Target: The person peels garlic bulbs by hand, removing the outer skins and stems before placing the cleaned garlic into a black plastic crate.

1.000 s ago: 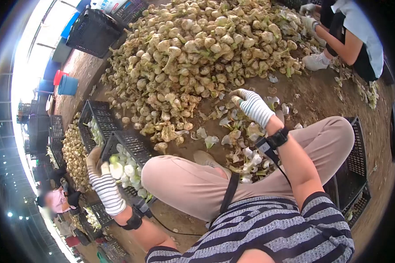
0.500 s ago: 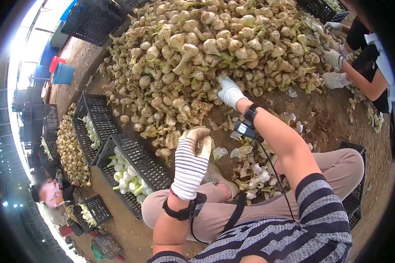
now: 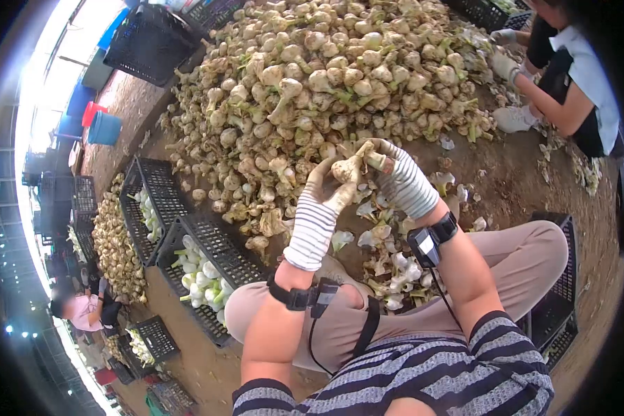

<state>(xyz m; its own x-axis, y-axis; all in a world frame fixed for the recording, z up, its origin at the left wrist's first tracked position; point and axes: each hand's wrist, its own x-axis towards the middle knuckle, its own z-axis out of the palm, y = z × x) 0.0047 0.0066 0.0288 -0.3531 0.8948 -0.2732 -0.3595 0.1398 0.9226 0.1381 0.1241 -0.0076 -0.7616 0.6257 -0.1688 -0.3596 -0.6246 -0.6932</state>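
Observation:
A garlic bulb with a short stem and dirty outer skin is held up between my two gloved hands, in front of the big garlic pile. My left hand, in a striped glove, curls its fingers and thumb around the bulb end. At the stem, the fingers of my right hand are closed. Below them, loose peeled skins and pale trimmings lie on the ground by my shoe.
Beside my left knee stands a black crate of cleaned white garlic, with another crate behind it. A blue bucket is at far left. A co-worker sits at the upper right; another person is farther left.
My right hand has come back from the pile to my left hand, and a garlic bulb is now between them. My left hand has risen slightly to the right.

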